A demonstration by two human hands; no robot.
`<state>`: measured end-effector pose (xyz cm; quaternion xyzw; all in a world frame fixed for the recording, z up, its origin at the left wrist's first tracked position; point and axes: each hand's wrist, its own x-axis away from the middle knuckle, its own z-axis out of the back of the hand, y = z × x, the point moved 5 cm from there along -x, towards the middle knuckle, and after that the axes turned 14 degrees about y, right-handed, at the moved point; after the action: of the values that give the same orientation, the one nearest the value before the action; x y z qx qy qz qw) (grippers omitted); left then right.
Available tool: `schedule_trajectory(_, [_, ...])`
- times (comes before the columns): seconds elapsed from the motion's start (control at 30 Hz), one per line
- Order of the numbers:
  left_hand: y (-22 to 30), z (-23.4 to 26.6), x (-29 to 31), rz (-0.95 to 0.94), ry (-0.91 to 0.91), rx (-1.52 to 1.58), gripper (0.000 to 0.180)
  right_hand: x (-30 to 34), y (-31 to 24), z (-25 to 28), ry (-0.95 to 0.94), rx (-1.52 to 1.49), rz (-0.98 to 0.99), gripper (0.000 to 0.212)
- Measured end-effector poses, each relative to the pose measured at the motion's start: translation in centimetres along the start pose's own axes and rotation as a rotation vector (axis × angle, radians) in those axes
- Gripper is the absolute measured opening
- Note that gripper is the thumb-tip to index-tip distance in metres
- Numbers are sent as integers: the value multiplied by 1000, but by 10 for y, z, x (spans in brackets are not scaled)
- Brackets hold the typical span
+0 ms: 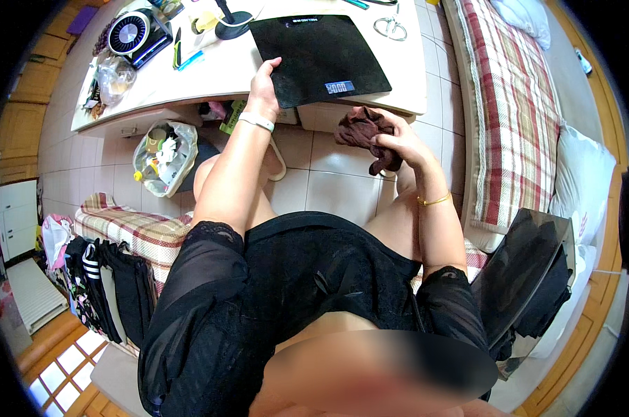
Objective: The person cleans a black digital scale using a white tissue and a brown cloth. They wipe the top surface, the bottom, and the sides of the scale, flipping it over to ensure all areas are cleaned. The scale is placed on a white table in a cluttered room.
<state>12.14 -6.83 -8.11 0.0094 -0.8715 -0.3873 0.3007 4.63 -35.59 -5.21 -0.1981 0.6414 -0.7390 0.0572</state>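
Observation:
A black flat bathroom scale [314,59] with a lit display [339,87] is over the white table, its near edge about at the table's front edge. My left hand [262,90] grips its left side, thumb on top and the other fingers hidden beneath. Whether the scale rests on the table or is slightly raised, I cannot tell. In my right hand [403,142] is a bunched dark brown cloth [361,131], held between thumb and fingers. It hangs in front of the table, a little nearer to me than the scale and apart from it.
On the white table [224,73] stand a small round fan [129,33], a clear plastic bag [116,80], a blue pen [191,60] and scissors [391,28]. Below is a lined trash bin [165,158]. A plaid-covered sofa [505,104] runs along the right.

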Motion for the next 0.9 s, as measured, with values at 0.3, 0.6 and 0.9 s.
schedule_trajectory(0.3, [-22, 6, 23, -47, -32, 232, 33, -36, -10, -27, 138, -384, -79, 46])
schedule_trajectory(0.6, [-93, 18, 53, 62, -140, -96, 34, -101, 4, 54, 382, -619, -234, 19])
schedule_trajectory(0.9, [-106, -57, 56, 222, -325, -35, 35, -241, -26, 101, 179, -393, -231, 32])
